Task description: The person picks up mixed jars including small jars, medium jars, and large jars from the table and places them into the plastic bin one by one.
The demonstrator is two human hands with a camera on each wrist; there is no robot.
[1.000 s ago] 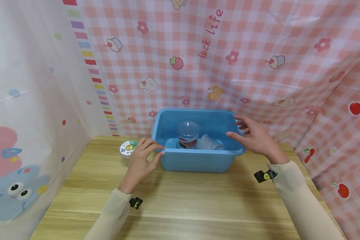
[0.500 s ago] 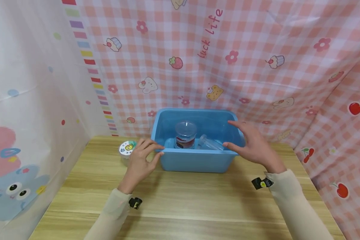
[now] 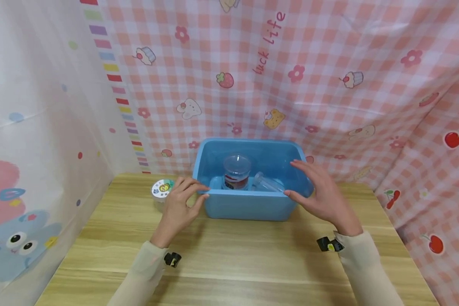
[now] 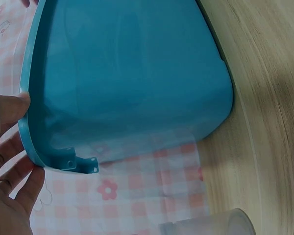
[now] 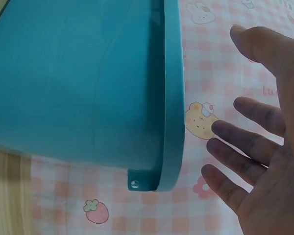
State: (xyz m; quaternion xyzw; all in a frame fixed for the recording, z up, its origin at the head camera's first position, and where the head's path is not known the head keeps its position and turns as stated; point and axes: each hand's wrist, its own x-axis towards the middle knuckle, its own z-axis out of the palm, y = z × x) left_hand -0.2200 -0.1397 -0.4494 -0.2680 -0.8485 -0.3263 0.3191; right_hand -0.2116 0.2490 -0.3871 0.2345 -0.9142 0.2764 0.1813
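A blue plastic bin point(image 3: 251, 206) stands at the back of the wooden table. Its near left corner is gripped by my left hand point(image 3: 180, 206), thumb on the rim and fingers around the corner in the left wrist view point(image 4: 12, 115). My right hand point(image 3: 325, 196) hovers over the right end of the bin with fingers spread. From the right wrist, the fingers of that hand point(image 5: 235, 152) show a gap to the bin's rim point(image 5: 174, 98). Inside the bin, a clear jar point(image 3: 237, 168) with a dark red label stands upright, and a clear plastic tube point(image 3: 268, 183) lies tilted to its right.
Left of the bin, partly behind my left hand, stands a clear tub with a white printed lid point(image 3: 162, 188). A pink checked cloth point(image 3: 252, 97) hangs right behind the bin. White patterned cloth point(image 3: 61, 140) borders the table's left side.
The right hand has let go of the clear tube, which now lies still in the bin, and has drawn slightly down toward the near rim. My left hand stays put.
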